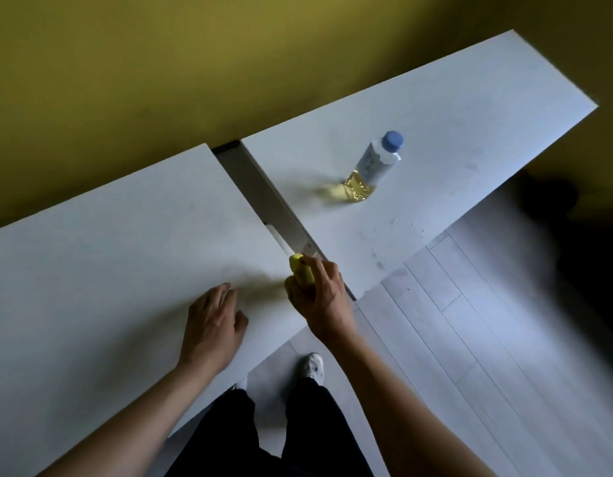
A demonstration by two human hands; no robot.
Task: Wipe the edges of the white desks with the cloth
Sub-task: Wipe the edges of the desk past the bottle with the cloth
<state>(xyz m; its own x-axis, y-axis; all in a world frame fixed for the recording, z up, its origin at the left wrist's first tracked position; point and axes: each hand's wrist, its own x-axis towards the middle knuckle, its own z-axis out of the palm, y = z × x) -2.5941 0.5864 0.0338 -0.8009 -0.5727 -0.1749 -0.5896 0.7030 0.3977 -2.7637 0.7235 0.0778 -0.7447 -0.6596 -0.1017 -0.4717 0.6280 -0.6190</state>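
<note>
Nearest the camera, the left hand (pixel 214 325) lies flat on the near desk (pixel 92 270), fingers relaxed and straight, its grip holding nothing. Just beside it, the right hand (pixel 324 297) has its grip curled round the yellow cloth (pixel 301 270), which is bunched against the near desk's side edge where the gap (pixel 264 197) between the two desks begins.

The likeliest trouble, as I judge it, lies in that gap. It is narrow, and the cloth is a small wad pinched by the fingers; if the hand drives it along the edge too loosely, the cloth could snag on the fitting visible inside the gap or slip out and drop to the floor (pixel 470 321). Fingers could also be nipped between the two edges if the near desk shifts under the weight of the left hand.

Farther off, the bottle (pixel 372 166) stands upright on the far desk (pixel 435 132), well apart from the hands. It holds only a little yellowish liquid, so it is probably light and easy to topple if that desk is jolted or the cloth sweeps wide.

Count: two hands, one cloth, two white desks, one gap, one bottle with one blue cap (pixel 393 139), one shoe (pixel 313 368) plainly in view.
</note>
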